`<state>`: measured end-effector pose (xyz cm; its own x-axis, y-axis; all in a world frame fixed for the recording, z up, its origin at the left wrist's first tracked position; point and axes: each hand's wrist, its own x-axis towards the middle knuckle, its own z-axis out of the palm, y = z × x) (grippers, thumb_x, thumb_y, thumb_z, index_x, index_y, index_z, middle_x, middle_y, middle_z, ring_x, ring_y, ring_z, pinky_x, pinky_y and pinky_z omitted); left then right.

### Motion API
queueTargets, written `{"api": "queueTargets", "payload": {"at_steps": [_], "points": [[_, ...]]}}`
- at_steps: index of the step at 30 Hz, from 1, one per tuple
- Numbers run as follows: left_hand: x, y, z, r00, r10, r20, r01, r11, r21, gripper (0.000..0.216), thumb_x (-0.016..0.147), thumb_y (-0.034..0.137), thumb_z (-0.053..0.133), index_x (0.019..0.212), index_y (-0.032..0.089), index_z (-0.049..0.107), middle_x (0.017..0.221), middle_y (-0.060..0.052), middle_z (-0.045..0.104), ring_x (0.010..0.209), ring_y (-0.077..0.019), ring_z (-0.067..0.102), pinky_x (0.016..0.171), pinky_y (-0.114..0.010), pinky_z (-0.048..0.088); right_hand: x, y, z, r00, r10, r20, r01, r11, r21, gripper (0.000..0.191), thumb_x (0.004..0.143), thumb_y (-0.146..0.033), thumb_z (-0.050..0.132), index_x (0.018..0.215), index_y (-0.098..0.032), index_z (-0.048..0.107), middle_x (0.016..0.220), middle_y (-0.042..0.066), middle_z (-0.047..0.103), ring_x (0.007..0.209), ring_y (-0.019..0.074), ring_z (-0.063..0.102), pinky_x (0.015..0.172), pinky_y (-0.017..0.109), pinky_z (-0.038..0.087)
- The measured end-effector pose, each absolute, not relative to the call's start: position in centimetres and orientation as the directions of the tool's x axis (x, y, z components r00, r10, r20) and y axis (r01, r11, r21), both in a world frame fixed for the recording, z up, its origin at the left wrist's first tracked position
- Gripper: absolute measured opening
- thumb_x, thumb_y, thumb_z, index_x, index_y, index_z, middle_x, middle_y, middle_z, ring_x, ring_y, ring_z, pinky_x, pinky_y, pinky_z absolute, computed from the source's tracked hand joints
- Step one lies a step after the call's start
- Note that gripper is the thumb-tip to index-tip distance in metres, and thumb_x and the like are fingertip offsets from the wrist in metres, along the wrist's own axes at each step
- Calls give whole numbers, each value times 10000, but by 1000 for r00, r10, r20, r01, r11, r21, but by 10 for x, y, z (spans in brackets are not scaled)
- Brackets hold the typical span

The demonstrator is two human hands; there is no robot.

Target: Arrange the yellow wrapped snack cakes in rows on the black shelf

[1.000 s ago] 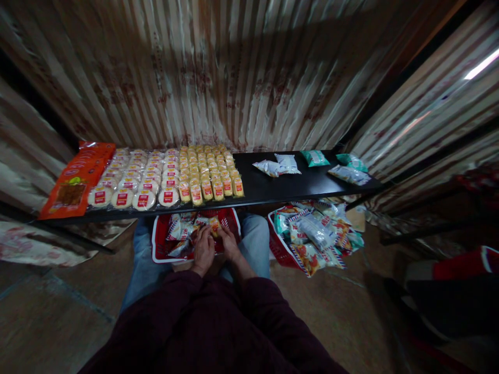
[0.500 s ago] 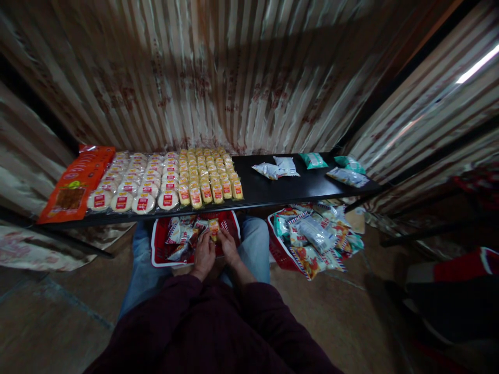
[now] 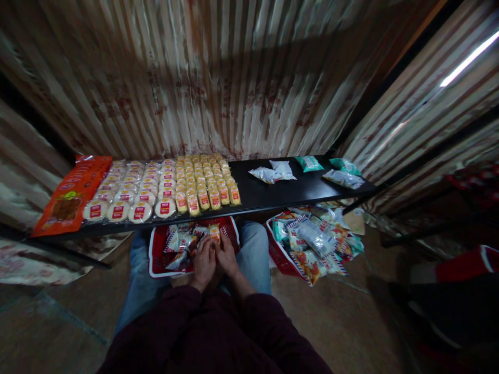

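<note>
Both my hands rest over a red basket (image 3: 156, 249) of snack packets on my lap. My left hand (image 3: 204, 262) and my right hand (image 3: 226, 255) meet around a small yellow packet (image 3: 214, 232) with a red label, fingers closed on it. Above them runs a black shelf (image 3: 273, 193). On its left half lie rows of round white packets (image 3: 132, 195) and rows of small yellow packets (image 3: 205, 182) like the one I hold.
An orange packet (image 3: 70, 195) lies at the shelf's left end; white packets (image 3: 273, 171) and green packets (image 3: 310, 163) lie on its right half. A second red basket (image 3: 278, 249), heaped with mixed packets, stands on the floor right of my knee. Corrugated metal walls close in behind.
My hands have stayed on the yellow packet above the basket. The view has tipped slightly, so the shelf and baskets sit lower in the picture.
</note>
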<state>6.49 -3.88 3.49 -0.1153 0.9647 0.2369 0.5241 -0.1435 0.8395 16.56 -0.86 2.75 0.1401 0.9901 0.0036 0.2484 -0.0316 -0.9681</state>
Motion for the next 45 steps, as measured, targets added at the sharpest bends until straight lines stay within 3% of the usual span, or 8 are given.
{"api": "queueTargets", "payload": {"at_steps": [11,16,22,28,36,40,45], "points": [[75,-39,49,-90,943,319,524,-228,821,367,827,139,381,1109,172,614,1240,-114,589,1206,-218,515,1080,-411,385,180,-16,45,106,981,163,513,87,-854,573,770,-328,598,1316,-167,531,1237,153,598,1162,320,528,1033,462,392],[83,-39,64,-71,941,330,497,-254,830,355,866,176,361,1124,172,604,1233,-114,593,1188,-212,527,1068,-407,394,187,-20,55,165,964,206,450,112,-886,607,796,-333,575,1365,-161,451,1321,138,559,1207,290,516,1059,443,378],[90,-35,77,-49,941,334,427,-283,859,349,877,202,373,1149,181,591,1268,-108,569,1209,-208,508,1073,-397,388,188,-16,66,237,948,213,362,117,-925,501,794,-306,572,1266,-159,488,1219,144,608,1084,261,590,985,421,445],[101,-24,94,-62,923,380,407,-324,854,338,889,219,395,1165,172,584,1270,-119,567,1212,-212,509,1064,-413,399,196,1,76,269,917,295,330,200,-923,458,785,-311,574,1217,-167,522,1200,130,618,1094,255,571,995,430,436],[110,6,113,-68,871,486,439,-412,799,319,921,236,391,1166,162,582,1254,-133,582,1200,-209,529,1046,-418,425,205,36,89,209,850,483,545,309,-780,457,821,-310,484,1249,-160,537,1194,139,618,1115,262,560,989,466,452],[110,19,116,-68,855,514,465,-429,775,328,927,230,375,1179,151,571,1252,-137,586,1196,-203,531,1040,-414,435,201,48,93,214,841,497,609,283,-741,503,812,-237,454,1313,-196,478,1216,124,566,1148,235,539,1000,419,456],[108,30,118,-61,817,573,566,-445,694,349,925,217,355,1184,140,576,1245,-135,601,1209,-210,510,1056,-437,415,193,60,95,227,856,464,677,204,-707,575,787,-172,429,1361,-196,426,1174,120,520,1074,227,571,898,369,518]]}}
